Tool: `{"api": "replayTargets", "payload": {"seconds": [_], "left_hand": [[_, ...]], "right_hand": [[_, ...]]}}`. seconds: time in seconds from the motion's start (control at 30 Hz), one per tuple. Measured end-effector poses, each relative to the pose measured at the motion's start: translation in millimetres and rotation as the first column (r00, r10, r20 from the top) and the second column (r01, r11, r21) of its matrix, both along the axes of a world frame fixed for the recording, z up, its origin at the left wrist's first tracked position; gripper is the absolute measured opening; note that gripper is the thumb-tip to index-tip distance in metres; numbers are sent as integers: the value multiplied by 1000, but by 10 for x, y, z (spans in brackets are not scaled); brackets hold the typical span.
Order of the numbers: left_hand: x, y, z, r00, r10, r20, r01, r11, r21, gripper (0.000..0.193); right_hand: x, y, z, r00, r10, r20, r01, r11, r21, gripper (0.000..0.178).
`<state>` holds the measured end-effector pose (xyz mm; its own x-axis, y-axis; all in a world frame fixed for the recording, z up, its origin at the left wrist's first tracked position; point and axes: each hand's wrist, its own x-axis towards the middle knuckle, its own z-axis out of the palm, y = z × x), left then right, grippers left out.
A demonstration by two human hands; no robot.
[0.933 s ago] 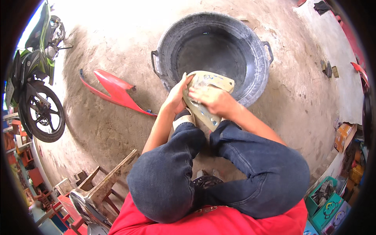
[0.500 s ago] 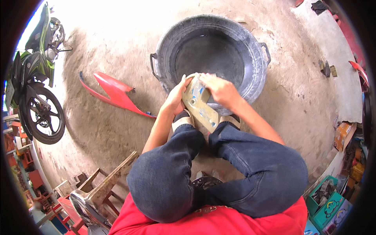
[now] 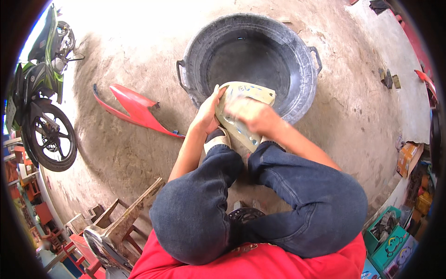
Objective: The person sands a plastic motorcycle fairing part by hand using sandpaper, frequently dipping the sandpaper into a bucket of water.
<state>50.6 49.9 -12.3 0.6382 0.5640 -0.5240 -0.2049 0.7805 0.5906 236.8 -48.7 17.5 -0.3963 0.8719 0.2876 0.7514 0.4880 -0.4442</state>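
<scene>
A pale yellow-tan curved panel point(image 3: 253, 90), worn through to blue and whitish patches, is held up over the near rim of a black two-handled tub point(image 3: 304, 100). It looks like a motorcycle body panel. My left hand point(image 3: 209, 111) grips its left edge, with the thumb side up along the rim of the panel. Across the panel's face lies my right hand point(image 3: 251, 114), smeared by motion; its fingers, and anything under them, cannot be made out. Dark water seems to stand in the tub. The panel's lower end reaches down between my shoes.
A red fairing piece point(image 3: 139, 114) lies on the concrete floor left of the tub. Farther left stands a motorcycle point(image 3: 51, 130). A wooden stand point(image 3: 125, 209) is by my left knee. To the lower right are a green box point(image 3: 390, 237) and a cardboard box point(image 3: 409, 156).
My right hand has slid down the panel from its top edge. The panel's upper right arm, hidden before, now shows over the tub. My left hand keeps its grip.
</scene>
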Motion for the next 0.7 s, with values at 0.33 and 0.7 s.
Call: {"api": "replayTargets", "payload": {"seconds": [0.33,0.7], "left_hand": [[49,12,117,999,-41,-5,41,999,-17,71],[59,-16,108,998,-58,-32,58,998,-18,72]], "right_hand": [[279,127,-105,994,-99,45,99,995,3,52],[248,130,-87,992,-126,-25,128,987,94,44]]}}
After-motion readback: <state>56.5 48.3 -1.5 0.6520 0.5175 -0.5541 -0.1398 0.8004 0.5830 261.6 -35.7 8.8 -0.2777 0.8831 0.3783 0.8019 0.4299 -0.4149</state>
